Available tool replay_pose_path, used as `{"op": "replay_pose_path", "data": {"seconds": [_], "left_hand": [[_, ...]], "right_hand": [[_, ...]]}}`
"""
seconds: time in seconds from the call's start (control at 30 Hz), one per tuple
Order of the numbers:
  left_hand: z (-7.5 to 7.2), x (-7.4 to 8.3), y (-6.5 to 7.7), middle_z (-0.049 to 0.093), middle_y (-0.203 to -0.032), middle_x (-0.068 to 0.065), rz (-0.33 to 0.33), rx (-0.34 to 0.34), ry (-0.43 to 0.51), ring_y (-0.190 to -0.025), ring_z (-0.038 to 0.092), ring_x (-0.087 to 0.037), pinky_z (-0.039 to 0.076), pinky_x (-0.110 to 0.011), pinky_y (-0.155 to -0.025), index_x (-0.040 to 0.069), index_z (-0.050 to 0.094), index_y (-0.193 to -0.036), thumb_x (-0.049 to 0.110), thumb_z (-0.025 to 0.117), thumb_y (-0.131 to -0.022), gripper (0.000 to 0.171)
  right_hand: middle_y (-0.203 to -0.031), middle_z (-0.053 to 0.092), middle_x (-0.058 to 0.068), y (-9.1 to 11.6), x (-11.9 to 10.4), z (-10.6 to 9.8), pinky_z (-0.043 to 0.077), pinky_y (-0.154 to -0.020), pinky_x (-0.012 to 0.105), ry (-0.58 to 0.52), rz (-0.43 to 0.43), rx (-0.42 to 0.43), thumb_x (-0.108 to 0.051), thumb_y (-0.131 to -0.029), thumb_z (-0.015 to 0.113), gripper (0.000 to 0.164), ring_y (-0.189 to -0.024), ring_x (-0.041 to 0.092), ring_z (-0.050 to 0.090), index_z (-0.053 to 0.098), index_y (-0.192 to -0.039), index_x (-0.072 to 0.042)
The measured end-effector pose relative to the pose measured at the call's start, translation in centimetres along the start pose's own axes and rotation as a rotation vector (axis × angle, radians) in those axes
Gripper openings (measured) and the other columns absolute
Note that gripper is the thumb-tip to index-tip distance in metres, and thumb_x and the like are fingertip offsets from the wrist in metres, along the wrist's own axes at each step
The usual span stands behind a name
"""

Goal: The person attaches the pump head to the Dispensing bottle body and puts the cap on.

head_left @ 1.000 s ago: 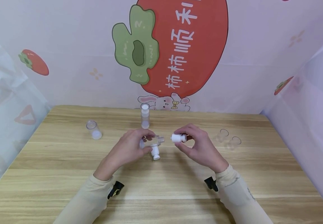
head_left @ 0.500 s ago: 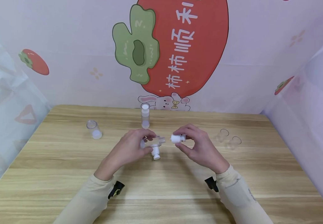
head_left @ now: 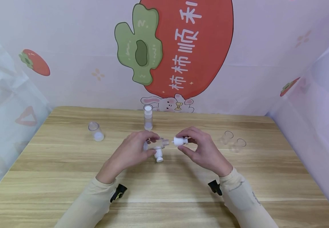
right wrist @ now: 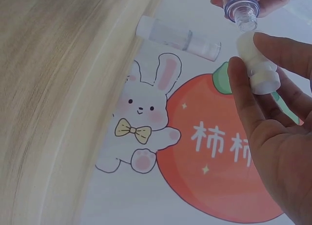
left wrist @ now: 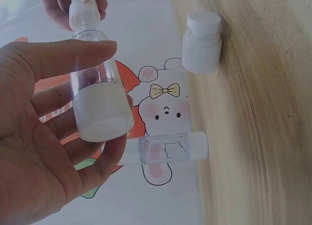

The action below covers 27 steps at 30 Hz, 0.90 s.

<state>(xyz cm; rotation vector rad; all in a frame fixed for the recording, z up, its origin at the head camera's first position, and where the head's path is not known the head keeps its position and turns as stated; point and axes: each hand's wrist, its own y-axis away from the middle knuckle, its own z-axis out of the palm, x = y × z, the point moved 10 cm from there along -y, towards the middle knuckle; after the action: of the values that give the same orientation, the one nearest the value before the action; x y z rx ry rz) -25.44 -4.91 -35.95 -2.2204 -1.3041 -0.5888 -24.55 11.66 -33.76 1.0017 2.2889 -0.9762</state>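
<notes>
My left hand (head_left: 131,148) grips a clear bottle (left wrist: 101,110) with a white lower part, lying sideways with its threaded neck (right wrist: 244,18) towards the right hand. My right hand (head_left: 201,148) pinches a white pump head (head_left: 178,141) between thumb and fingers, its narrow tip facing the bottle neck. In the head view a small gap separates tip and neck, roughly in line. On the table just under the bottle stands a second white pump head (head_left: 159,155), seen whole in the left wrist view (left wrist: 202,45). Part of the bottle is hidden by the left fingers.
At the back of the wooden table (head_left: 164,202) an upright bottle (head_left: 148,118) carries a white top. A clear container with a white base (head_left: 96,131) stands to the left. Two clear caps (head_left: 240,144) are at the right. A printed cloth (head_left: 76,85) rises behind the table.
The right hand's pump head has shifted slightly left and the bottle slightly right, narrowing the gap between them. Both grips look the same, and the other things stay in place.
</notes>
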Motion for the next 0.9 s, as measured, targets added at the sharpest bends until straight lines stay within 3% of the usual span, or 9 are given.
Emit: {"op": "replay_pose_path", "data": {"seconds": [0.9], "left_hand": [[0.3,0.8,0.0,0.073,-0.107,-0.008,0.032,-0.02,0.035,-0.093,0.067,-0.026,0.054,-0.042,-0.083,0.008,0.074,-0.116,0.006,0.085,-0.081,0.036]], "right_hand": [[-0.11,0.066,-0.003,0.0,0.1,1.1,0.058,-0.086,0.034,-0.047,0.02,-0.037,0.002,-0.082,0.082,0.035,-0.096,0.012,0.065,0.07,-0.113,-0.009]]}}
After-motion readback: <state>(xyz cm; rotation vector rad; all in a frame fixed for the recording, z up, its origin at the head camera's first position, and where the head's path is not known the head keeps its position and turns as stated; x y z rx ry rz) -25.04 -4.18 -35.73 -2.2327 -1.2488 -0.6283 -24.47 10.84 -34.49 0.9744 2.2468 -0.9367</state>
